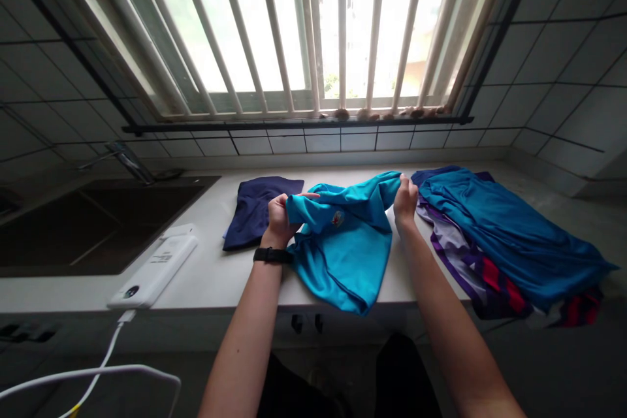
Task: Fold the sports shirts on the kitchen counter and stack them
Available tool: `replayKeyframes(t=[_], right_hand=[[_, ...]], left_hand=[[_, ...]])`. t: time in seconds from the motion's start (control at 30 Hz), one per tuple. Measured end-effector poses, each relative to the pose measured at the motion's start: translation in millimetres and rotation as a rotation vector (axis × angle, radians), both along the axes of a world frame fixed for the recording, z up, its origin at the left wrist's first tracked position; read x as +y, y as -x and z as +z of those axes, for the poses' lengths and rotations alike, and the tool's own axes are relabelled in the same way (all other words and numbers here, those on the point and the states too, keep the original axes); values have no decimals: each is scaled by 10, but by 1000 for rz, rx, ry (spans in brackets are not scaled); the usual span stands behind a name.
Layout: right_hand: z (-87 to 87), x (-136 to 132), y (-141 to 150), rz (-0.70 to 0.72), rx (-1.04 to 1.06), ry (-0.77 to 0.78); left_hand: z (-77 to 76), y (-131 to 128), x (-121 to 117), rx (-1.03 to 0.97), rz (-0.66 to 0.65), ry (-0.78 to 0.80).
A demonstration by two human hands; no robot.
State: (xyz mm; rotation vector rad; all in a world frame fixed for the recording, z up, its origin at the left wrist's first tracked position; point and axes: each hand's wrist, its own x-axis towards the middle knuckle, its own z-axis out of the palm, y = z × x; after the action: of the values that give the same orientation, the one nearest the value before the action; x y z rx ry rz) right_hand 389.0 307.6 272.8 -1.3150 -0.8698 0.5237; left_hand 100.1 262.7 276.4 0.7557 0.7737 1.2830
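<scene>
A turquoise garment [345, 255] with a small crest hangs between my two hands, over the front part of the counter. My left hand [283, 219] is closed on its left edge, with the index finger stretched along the cloth. The upper right corner is pinched in my right hand [405, 199]. The lower part of the cloth sags in folds down to the counter's front edge. Behind my left hand lies a folded navy cloth [249, 209]. To the right of my right hand is a loose pile of clothes with a blue garment [509, 228] on top.
A white power bank [154, 268] with a cable [110, 349] lies at the left on the white counter [215, 287]. Beyond it are a dark sink [98, 228] and a faucet [130, 163]. A barred window [294, 39] is behind the counter, with small stones on its sill.
</scene>
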Motion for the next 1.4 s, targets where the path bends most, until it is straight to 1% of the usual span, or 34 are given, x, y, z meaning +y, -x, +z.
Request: replayKeyframes(t=[0.03, 0.07, 0.1, 0.13, 0.17, 0.2, 0.23, 0.27, 0.3, 0.33, 0.37, 0.4, 0.43, 0.5, 0.57, 0.6, 0.63, 0.67, 0.7, 0.77, 0.83, 0.9, 0.93, 1.0, 1.07, 1.13, 1.2, 1.23, 1.3, 1.4], right_hand=[[17, -10, 3, -89, -103, -13], [36, -27, 14, -141, -199, -48], [56, -51, 31, -141, -274, -103], [75, -79, 52, -90, -338, -166], [93, -111, 75, 3, -390, -225], [106, -144, 96, 134, -429, -271], [116, -176, 114, 307, -451, -296], [121, -206, 129, 522, -461, -289], [123, -231, 140, 758, -461, -246], [123, -252, 146, 984, -462, -167], [124, -268, 149, 1169, -477, -65], [128, -282, 147, 1303, -514, 46], [136, -294, 140, 1385, -563, 148], [173, -323, 110, 1464, -625, 289], [228, -365, 65, 1537, -570, 331], [254, -388, 44, 1552, -497, 312], [275, -409, 28, 1536, -405, 265], [287, -423, 19, 1483, -307, 198], [290, -424, 19, 1386, -207, 118], [262, -378, 35, 1111, -29, -28], [198, -262, 52, 838, 76, -106], [117, -104, 49, 619, 114, -122], [78, -25, 37, 521, 118, -127], [15, 96, 1, 341, 113, -155], [-19, 137, -43, 208, 83, -196], [-18, 87, -95, 161, -21, -210], [27, -32, -170, 184, -204, -182], [70, -103, -221, 208, -314, -155], [203, -240, -349, 250, -527, -88], [530, -404, -568, 279, -767, -3]], left_hand=[[26, 7, -24, 42, -80, -12], [52, 7, -52, 98, -173, -37], [76, -1, -83, 170, -265, -76], [100, -17, -115, 254, -344, -130], [123, -38, -147, 341, -400, -195], [142, -62, -175, 424, -443, -266], [158, -85, -199, 494, -479, -333], [168, -105, -217, 542, -511, -389], [171, -121, -227, 561, -531, -430], [167, -132, -229, 555, -539, -453], [155, -140, -224, 529, -526, -462], [137, -146, -210, 493, -487, -460], [116, -153, -191, 455, -430, -447], [72, -170, -144, 388, -303, -396], [45, -192, -103, 346, -211, -347], [41, -202, -91, 338, -196, -328], [42, -207, -85, 339, -200, -314], [48, -208, -86, 348, -222, -299], [55, -204, -93, 369, -257, -282], [70, -180, -114, 443, -346, -244], [75, -153, -131, 556, -401, -238], [65, -145, -130, 654, -452, -272], [52, -152, -120, 670, -483, -293], [13, -186, -80, 635, -531, -321], [-39, -229, -33, 571, -509, -311], [-76, -255, -8, 545, -397, -285], [-64, -241, -35, 551, -234, -272], [-30, -215, -69, 559, -139, -275], [99, -127, -167, 588, 64, -290], [410, 67, -334, 665, 356, -304]])
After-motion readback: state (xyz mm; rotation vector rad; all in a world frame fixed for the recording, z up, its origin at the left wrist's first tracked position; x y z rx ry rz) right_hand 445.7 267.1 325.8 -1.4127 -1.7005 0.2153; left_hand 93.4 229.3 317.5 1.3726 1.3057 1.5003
